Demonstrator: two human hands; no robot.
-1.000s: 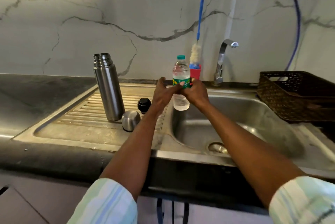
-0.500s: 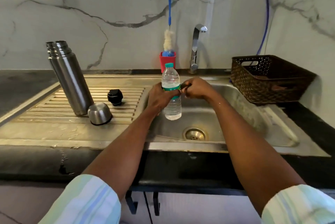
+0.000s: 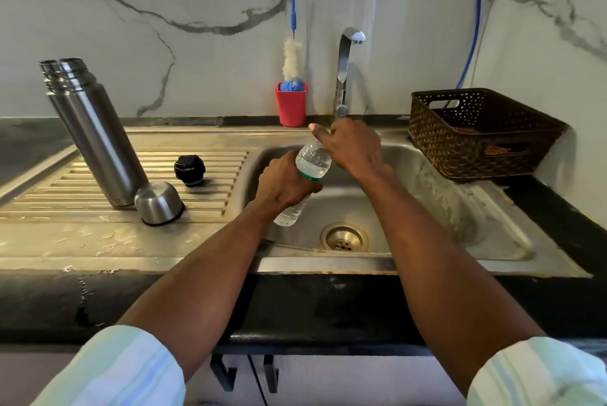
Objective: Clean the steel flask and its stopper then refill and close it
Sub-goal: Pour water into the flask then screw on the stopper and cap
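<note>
The open steel flask (image 3: 95, 133) stands upright on the drainboard at the left. Its steel cup lid (image 3: 158, 203) lies upside down in front of it, and the black stopper (image 3: 190, 170) sits just to the right. Over the sink basin my left hand (image 3: 284, 183) grips a clear plastic water bottle (image 3: 312, 161) round its middle, tilted with the neck away from me. My right hand (image 3: 349, 146) is curled over the bottle's top, which hides the cap.
A red cup (image 3: 291, 105) holding a blue-handled bottle brush (image 3: 292, 54) stands at the back wall next to the tap (image 3: 345, 72). A brown woven basket (image 3: 476, 133) sits on the counter at the right. The drain (image 3: 344, 237) lies below the bottle.
The bottle has tipped from upright to tilted away from me. My right hand has moved from the bottle's side up over its cap. The view has dropped slightly.
</note>
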